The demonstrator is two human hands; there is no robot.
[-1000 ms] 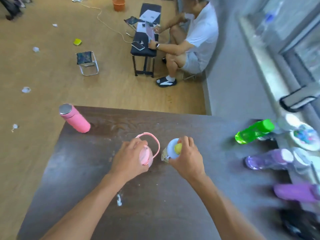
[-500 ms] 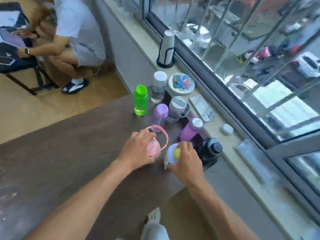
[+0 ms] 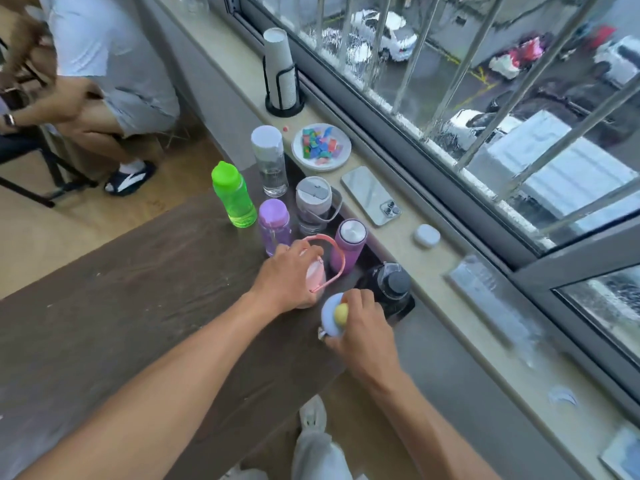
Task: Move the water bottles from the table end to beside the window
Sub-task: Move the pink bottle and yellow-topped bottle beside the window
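Note:
My left hand (image 3: 289, 277) grips a pink bottle (image 3: 317, 275) with a pink loop handle, low over the dark table (image 3: 138, 289) at its window end. My right hand (image 3: 360, 323) holds a pale blue bottle (image 3: 330, 318) with a yellow knob on its lid, near the table's corner. Just beyond them stand several bottles beside the window: a green one (image 3: 232, 195), a clear one with a white cap (image 3: 270, 161), a lilac one (image 3: 274, 223), a grey-lidded one (image 3: 313, 204), a purple one (image 3: 348, 244) and a black one (image 3: 389, 287).
On the window sill (image 3: 450, 271) lie a phone (image 3: 370, 195), a white earbud case (image 3: 427, 236), a plate of coloured pieces (image 3: 321, 147) and a stack of cups in a black holder (image 3: 281, 72). A seated person (image 3: 104, 64) is at the upper left. My shoe (image 3: 313, 415) shows below the table edge.
The view has swung from the table's far end to the window side. Both hands have carried the pink and pale blue bottles across, up to the group of bottles.

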